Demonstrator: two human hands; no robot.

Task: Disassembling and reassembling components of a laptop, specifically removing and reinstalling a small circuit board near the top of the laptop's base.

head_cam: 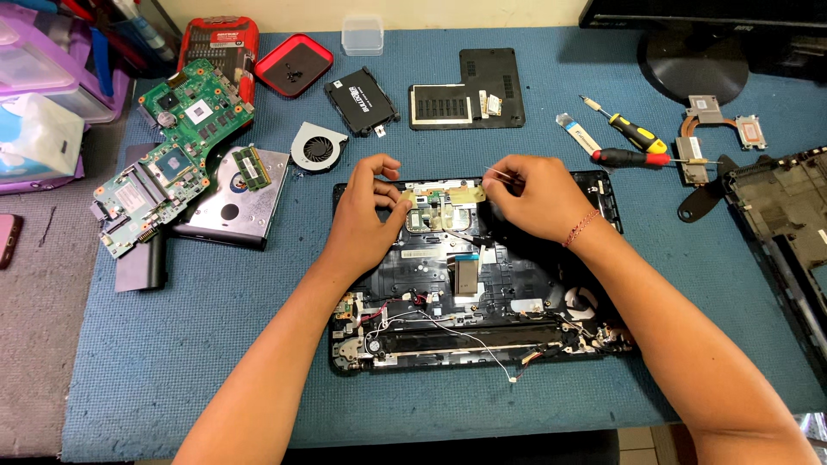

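Note:
An opened black laptop base [482,284] lies in front of me on a blue mat, its inner frame, ribbon cable and loose wires exposed. My left hand [366,215] pinches the left end of a small yellowish strip board [444,195] at the far edge of the base. My right hand [534,196] holds thin metal tweezers [498,173] at the right end of that same strip. Both hands rest over the touchpad area.
A green motherboard [172,146], optical drive [237,194], fan [317,146], black drive [360,102] and black cover panel [467,88] lie beyond. Two screwdrivers [633,145] and a copper heat pipe [715,129] lie at right, by another laptop shell [788,215].

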